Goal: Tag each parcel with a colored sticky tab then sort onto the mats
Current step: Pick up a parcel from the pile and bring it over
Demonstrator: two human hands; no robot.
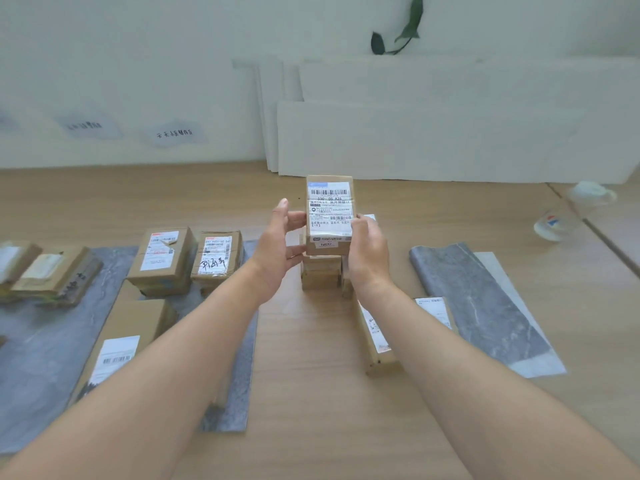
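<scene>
Evidently the person is holding a brown cardboard parcel (329,213) with a white barcode label upright in the air, label facing the camera, probably so that the address can be read and a bare patch found for a tab. The right hand (369,251) is gripping its lower right edge, with fingers curled round the side. The left hand (277,244) is cupping the left side, its fingertips curling onto the cardboard and its thumb standing free above. Sharing the load like this is keeping the label unobstructed.

The parcel is hovering just above a small stack of plain cardboard boxes (320,273) on the wooden tabletop (311,375), which are seemingly waiting their turn. No coloured sticky tab is showing on it, so tagging is likely the step in hand.

Several labelled cardboard parcels (162,258) are lying on the grey marbled mat (41,358) at the left, apparently sorted already. A second grey marbled mat (485,306) is lying at the right with nothing on its visible surface. A long narrow cardboard parcel (375,337) is resting on the wood between the right forearm and that mat.
</scene>
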